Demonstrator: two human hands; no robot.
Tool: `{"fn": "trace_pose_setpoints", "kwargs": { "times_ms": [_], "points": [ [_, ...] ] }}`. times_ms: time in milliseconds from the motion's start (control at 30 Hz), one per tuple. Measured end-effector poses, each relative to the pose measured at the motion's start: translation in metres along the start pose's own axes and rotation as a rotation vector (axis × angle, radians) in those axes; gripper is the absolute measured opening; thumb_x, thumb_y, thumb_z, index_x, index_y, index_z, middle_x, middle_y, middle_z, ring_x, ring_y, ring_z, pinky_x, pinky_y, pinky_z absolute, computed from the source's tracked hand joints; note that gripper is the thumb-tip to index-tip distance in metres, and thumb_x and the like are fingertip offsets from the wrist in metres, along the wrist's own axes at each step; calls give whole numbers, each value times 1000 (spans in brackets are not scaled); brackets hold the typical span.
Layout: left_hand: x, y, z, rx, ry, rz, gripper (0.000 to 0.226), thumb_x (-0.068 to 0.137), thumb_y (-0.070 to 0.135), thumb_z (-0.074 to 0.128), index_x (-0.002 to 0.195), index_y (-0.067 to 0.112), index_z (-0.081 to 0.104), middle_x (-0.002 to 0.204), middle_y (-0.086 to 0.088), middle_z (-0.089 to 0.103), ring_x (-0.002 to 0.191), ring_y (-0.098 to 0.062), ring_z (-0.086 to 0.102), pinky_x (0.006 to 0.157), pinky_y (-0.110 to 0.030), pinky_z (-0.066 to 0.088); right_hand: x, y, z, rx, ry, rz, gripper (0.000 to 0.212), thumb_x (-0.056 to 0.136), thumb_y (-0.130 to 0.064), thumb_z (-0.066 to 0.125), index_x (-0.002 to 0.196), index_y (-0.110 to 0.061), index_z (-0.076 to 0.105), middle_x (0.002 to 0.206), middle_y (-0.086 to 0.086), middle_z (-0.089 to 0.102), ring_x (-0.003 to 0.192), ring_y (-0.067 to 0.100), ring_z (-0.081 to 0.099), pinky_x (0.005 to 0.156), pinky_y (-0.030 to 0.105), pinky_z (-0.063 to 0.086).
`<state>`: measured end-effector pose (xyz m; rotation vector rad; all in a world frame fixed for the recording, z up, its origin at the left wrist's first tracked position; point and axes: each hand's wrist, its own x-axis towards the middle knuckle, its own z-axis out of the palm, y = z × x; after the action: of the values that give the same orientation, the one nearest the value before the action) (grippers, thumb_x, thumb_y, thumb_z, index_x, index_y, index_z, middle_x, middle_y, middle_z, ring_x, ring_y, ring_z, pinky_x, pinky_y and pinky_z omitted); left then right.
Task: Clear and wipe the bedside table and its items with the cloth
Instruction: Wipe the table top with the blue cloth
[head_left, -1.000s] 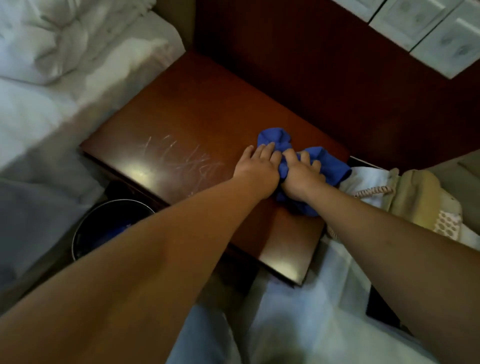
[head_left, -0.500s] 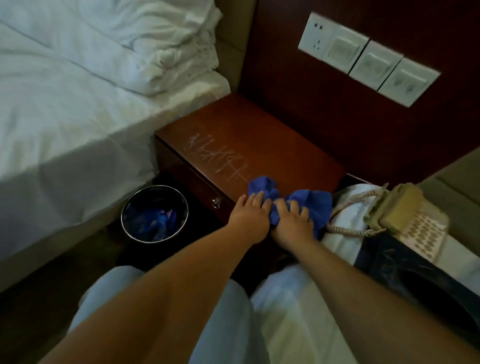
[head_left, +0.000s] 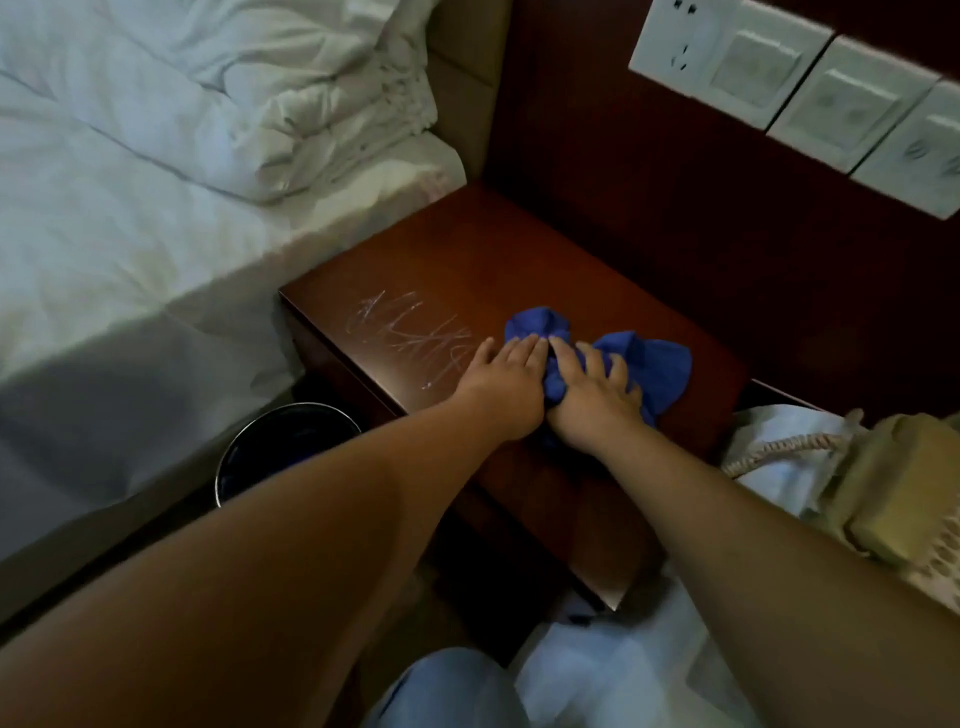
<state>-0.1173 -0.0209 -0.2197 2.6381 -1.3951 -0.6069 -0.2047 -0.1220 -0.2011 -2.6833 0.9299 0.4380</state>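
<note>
Head view shows both hands on the blue cloth (head_left: 652, 358), which lies bunched on the bedside table (head_left: 519, 260), near its front right part. The left hand (head_left: 498, 382) lies flat with straight fingers, pressing the left end of the cloth. The right hand (head_left: 592, 395) has its fingers spread and a little bent over the cloth; I cannot tell if it really grabs it.

White scribble marks (head_left: 410, 332) sit near the front left corner of the table, just beside the left hand. The bunched cloth could skip over them and leave some behind, I think. A hard push could also slide the cloth off the front edge.

A dark bin (head_left: 291, 436) stands on the floor below the left front corner, so a dropped cloth might fall in. A phone (head_left: 883, 483) with a curly cord (head_left: 774, 449) rests off to the right, beside the table. A wide swipe that way could catch the cord. The bed (head_left: 130, 234) is on the left, and wall switches (head_left: 810, 88) hang above.
</note>
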Motion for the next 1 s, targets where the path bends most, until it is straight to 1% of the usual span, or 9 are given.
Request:
{"fn": "trace_pose_setpoints", "kwargs": {
  "times_ms": [167,300,433,533,667,767,900,1000],
  "points": [
    [54,-26,-24,-23,33,-22,68,106,27,33,165,14,0,173,-5,-3,159,-23,1,128,-49,-1,62,-12,-18,1,42,-16,78,92,-39,53,157,-44,10,168,-8,2,152,36,-3,118,63,12],
    [65,-29,-34,0,15,-30,68,107,26,34,165,13,1,173,-6,-2,159,-24,1,128,-50,-1,77,-17,-22,2,68,3,78,92,-40,58,157,-42,14,166,-7,7,152,35,1,117,62,15],
    [29,-23,-24,69,1,-24,67,108,28,33,164,11,2,173,-9,-2,159,-26,1,128,-50,0,37,-25,-7,31,53,49,80,91,-40,60,157,-40,15,165,-7,8,151,36,0,118,61,13],
    [-21,-18,-1,77,-19,-20,67,107,30,30,164,12,0,173,-9,-4,159,-25,-1,128,-49,2,-13,-28,13,40,17,38,74,92,-41,56,156,-39,17,166,-8,8,151,36,-1,118,62,14],
    [-83,-2,17,111,-55,-39,66,108,30,28,164,12,-3,173,-8,-7,159,-26,-2,128,-48,2,-75,-33,30,51,-43,38,69,97,-41,49,157,-39,15,167,-7,5,152,37,-3,118,63,14],
    [-115,3,27,135,-54,-41,68,108,32,30,164,12,-3,173,-8,-7,159,-26,-1,128,-48,2,-110,-37,41,49,-34,31,66,97,-41,46,156,-38,16,167,-6,5,152,37,-3,118,62,13],
    [-139,5,40,111,-1,-18,69,107,34,35,165,14,3,173,-7,-1,159,-26,3,128,-47,6,-138,-40,56,34,14,36,67,96,-40,46,156,-39,17,168,-6,6,152,37,-2,118,62,12],
    [-141,5,40,101,16,-9,69,106,34,35,165,14,6,173,-7,1,159,-25,4,128,-47,6,-138,-39,52,27,-17,30,69,96,-41,47,157,-39,14,168,-6,4,152,37,-3,118,62,12]
  ]
}}
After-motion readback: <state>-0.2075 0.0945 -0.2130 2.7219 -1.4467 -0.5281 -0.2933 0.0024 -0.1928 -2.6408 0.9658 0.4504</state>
